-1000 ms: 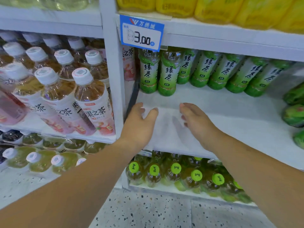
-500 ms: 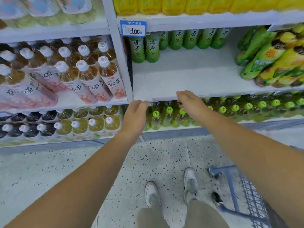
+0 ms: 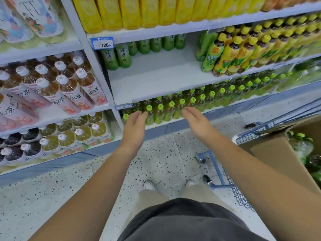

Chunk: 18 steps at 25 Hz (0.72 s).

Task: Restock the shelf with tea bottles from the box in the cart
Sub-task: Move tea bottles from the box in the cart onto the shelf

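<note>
Tea bottles (image 3: 116, 57) stand only along the back of the middle shelf (image 3: 156, 79), and its front is bare, ready for stock. The cart (image 3: 224, 178) sits close on the right, putting the cardboard box (image 3: 278, 153) within reach, green caps showing inside. Both hands are empty: left hand (image 3: 134, 126) and right hand (image 3: 198, 121) hover with relaxed, straight fingers before the lower row. A reach into the box looks next.
</note>
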Available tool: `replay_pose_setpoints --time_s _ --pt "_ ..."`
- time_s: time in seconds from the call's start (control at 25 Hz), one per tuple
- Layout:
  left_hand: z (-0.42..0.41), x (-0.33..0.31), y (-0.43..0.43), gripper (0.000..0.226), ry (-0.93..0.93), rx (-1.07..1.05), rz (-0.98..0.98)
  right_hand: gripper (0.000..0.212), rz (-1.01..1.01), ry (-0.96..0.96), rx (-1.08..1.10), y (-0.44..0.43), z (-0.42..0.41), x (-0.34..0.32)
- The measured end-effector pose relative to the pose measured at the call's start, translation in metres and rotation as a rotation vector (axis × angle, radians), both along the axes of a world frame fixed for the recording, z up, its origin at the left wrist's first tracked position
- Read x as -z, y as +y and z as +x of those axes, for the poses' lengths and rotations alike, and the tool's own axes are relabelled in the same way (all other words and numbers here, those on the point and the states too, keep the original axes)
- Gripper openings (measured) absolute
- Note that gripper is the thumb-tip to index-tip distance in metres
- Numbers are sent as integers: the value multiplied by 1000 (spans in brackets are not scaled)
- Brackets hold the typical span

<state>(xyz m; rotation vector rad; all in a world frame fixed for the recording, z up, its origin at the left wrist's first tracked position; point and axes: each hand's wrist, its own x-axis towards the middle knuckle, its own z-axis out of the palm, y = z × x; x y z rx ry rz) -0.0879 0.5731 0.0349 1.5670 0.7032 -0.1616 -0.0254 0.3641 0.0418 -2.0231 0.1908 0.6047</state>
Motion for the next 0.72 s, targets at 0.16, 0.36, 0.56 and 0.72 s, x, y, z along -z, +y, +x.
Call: replay_pose_setpoints --time_s 0.16,0.36,0.56,0.72 --pt "3 -15 -43 48 -10 85 46 58 18 16 85 -56 -23 -9" --pt "5 -30 -124 29 20 244 26 57 64 26 183 -138 -44 -18" --pt "9 -42 -222 28 6 362 55 59 56 13 251 -232 -62 -27" --pt "10 -49 -308 22 15 466 33 55 61 -4 372 -310 -81 -31"
